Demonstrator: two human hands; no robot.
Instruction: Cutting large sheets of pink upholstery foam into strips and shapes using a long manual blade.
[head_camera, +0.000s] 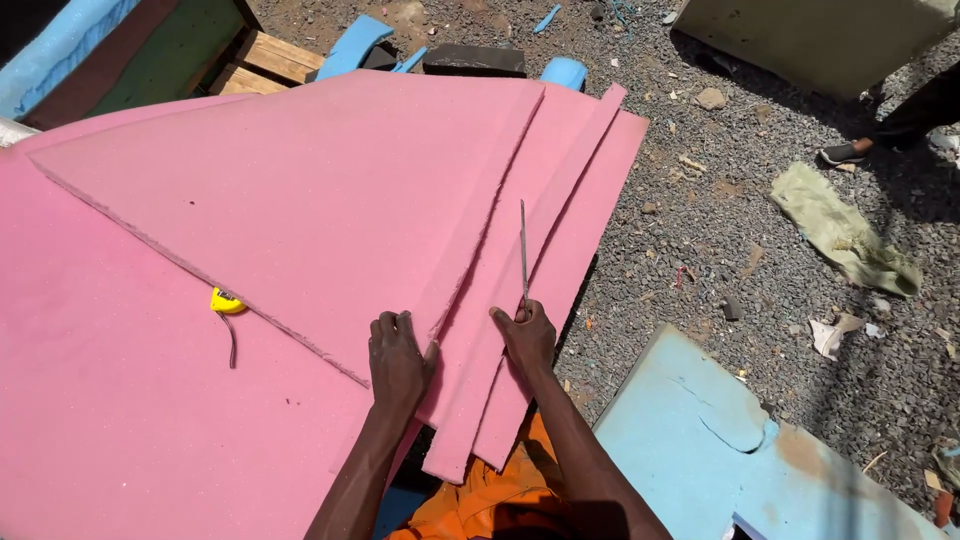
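Sunlit gravel yard (760, 200) littered with scraps: a blue foam slab (700, 450), green cloth (845, 235), wooden planks (265, 60).

Your left hand (398, 360) lies flat, fingers spread, on the near edge of the top pink foam sheet (300, 200), pressing it down. Your right hand (527, 335) has its grip closed around the handle end of a thin metal blade (523, 250), which stands along the seam between the narrow pink foam strips (560, 200) on the right side of the stack. A larger pink foam slab (120, 400) lies underneath, and a yellow tape measure (227, 301) rests on it, just beside the top sheet's cut edge. To your right, on the gravel ground (720, 220), lie a blue foam piece (700, 440) and a greenish cloth (845, 230).
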